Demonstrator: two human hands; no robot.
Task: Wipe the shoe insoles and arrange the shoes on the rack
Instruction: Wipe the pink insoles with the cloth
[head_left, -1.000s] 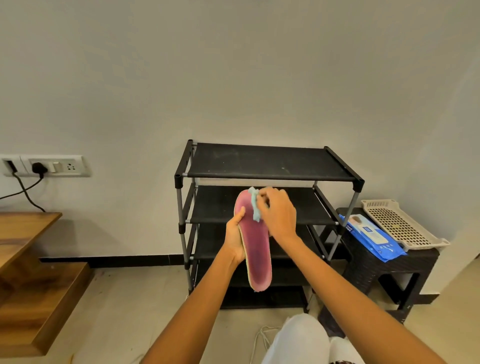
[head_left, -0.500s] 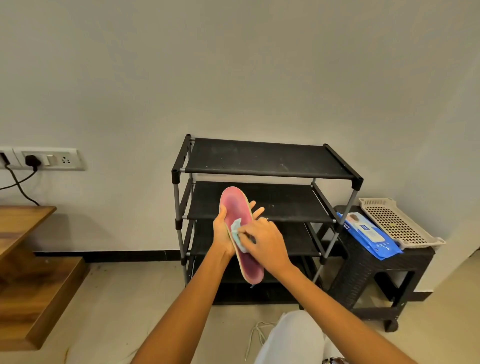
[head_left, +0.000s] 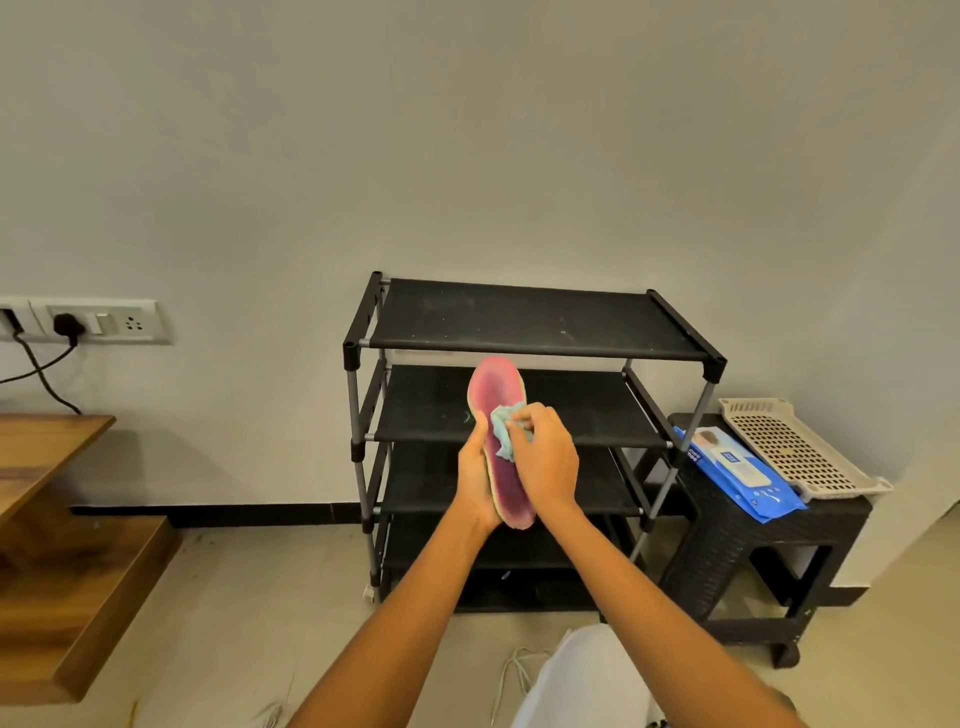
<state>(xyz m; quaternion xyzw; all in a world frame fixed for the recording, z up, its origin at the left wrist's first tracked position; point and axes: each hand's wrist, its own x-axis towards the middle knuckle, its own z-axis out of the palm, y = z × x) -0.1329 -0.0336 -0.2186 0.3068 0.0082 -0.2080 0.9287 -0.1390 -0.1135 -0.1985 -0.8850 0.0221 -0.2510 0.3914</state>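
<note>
A pink insole (head_left: 496, 392) stands nearly upright in front of the black shoe rack (head_left: 535, 322). My left hand (head_left: 475, 480) grips the insole along its left edge and back. My right hand (head_left: 545, 457) pinches a light blue wipe (head_left: 503, 428) and presses it on the insole's middle. The rack's shelves hold no shoes that I can see. A white shoe (head_left: 587, 680) with loose laces lies at the bottom edge, partly behind my right arm.
A black wicker stool (head_left: 748, 540) to the right of the rack carries a blue pack of wipes (head_left: 737, 470) and a cream perforated tray (head_left: 795, 447). Wooden steps (head_left: 62, 571) stand at the left. A wall socket (head_left: 98, 321) with a plugged cable is above them.
My right hand with the wipe went from the insole's top down to its middle, then slightly back up. The view shifted a little.
</note>
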